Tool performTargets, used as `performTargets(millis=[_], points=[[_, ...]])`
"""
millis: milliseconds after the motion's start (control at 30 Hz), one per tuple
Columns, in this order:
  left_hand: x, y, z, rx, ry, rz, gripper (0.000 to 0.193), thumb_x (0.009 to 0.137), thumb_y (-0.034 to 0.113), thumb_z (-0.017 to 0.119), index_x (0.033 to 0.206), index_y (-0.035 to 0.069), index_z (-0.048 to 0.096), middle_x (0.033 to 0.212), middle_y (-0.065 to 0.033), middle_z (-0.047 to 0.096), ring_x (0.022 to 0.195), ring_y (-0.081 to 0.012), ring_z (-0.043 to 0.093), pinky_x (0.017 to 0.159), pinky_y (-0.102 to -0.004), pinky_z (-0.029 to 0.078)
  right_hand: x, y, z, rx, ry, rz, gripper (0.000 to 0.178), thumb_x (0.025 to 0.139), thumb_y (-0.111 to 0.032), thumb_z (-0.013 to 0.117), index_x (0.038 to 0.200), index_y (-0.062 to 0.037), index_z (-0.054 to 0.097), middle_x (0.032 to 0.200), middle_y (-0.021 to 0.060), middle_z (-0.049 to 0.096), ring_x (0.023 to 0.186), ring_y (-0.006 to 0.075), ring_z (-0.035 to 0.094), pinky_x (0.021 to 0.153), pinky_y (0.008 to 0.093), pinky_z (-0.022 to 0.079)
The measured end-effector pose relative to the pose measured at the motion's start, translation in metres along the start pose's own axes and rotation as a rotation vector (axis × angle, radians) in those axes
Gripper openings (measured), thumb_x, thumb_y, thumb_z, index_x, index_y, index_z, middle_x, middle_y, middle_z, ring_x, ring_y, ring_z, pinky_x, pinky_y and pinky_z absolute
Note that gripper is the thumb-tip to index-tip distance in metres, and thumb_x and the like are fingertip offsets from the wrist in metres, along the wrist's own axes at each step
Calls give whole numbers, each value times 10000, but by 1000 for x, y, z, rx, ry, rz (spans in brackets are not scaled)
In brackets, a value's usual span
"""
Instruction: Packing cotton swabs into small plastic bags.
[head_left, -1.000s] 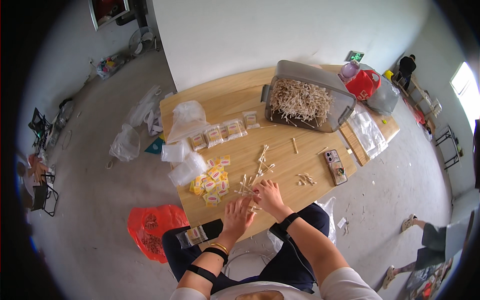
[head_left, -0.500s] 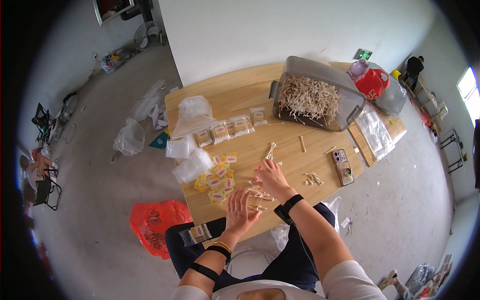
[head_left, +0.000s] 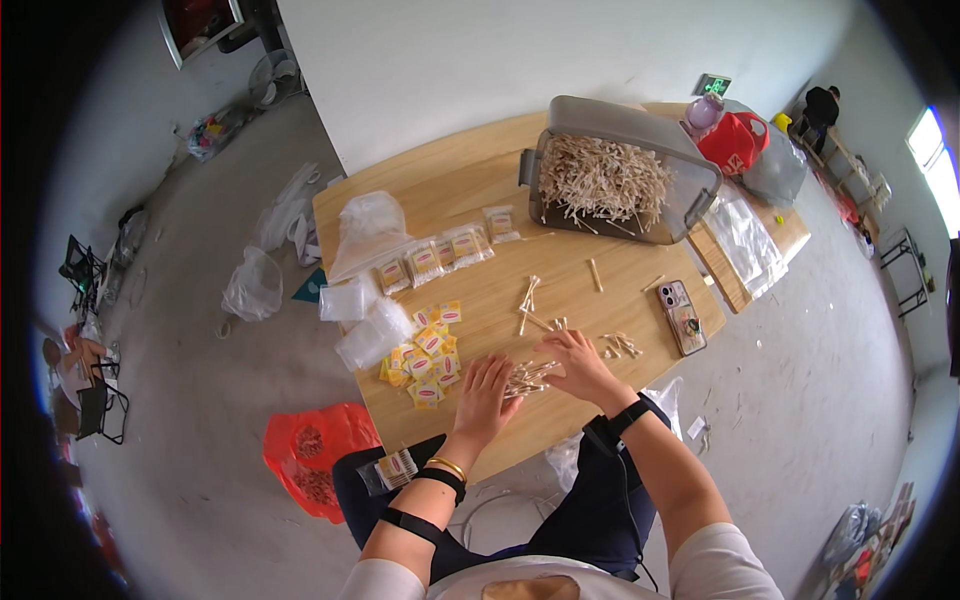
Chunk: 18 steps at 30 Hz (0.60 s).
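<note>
Hands meet over a small heap of wooden sticks [head_left: 528,378] near the front edge of the wooden table [head_left: 470,180]. Left hand [head_left: 486,392] lies palm down with its fingers spread, fingertips touching the near-left side of the heap; it grips nothing that I can see. Right hand [head_left: 577,362] rests flat just to the right of the heap, fingers stretched toward it and loosely cupped along its edge, not clenched; whether any stick is pinched under it cannot be told.

Left of the heap, close by, lies a scatter of small yellow packets [head_left: 425,352], and further left of those a few clear plastic bags [head_left: 362,325]. Beyond the heap, toward the middle of the table, a few loose sticks [head_left: 527,296] lie apart from one another, and another small cluster of sticks [head_left: 622,346] sits just right of the right hand. A phone [head_left: 680,317] lies farther right, near the table's edge. Well beyond the heap, at the far side of the table, stands a grey bin [head_left: 620,180] full of the same sticks, with a row of filled clear packets [head_left: 445,255] to its left.
</note>
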<state>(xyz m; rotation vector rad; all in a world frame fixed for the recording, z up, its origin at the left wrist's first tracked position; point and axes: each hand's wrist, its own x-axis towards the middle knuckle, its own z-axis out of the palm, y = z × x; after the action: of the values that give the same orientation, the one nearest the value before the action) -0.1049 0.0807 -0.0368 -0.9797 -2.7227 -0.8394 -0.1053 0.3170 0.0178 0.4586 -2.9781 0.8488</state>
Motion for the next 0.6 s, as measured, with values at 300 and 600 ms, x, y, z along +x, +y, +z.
performTargets(millis=[300, 600], points=[[-6, 3, -4, -13, 19, 16, 556, 889, 260, 703, 1387, 76, 536, 1403, -116, 550, 1343, -326, 487, 1163, -512, 346, -15, -14, 14, -22, 20, 46, 493, 740, -164, 808, 1206, -127, 653, 1200, 75, 576, 1202, 297, 510, 1013, 404, 429], [3, 14, -11, -45, 144, 21, 273, 809, 84, 746, 1081, 102, 730, 1031, -34, 688, 979, -270, 636, 857, -422, 506, -28, 6, 12, -3, 110, 16, 179, 793, -126, 736, 966, -138, 692, 1001, 34, 613, 1034, 255, 562, 886, 387, 444]])
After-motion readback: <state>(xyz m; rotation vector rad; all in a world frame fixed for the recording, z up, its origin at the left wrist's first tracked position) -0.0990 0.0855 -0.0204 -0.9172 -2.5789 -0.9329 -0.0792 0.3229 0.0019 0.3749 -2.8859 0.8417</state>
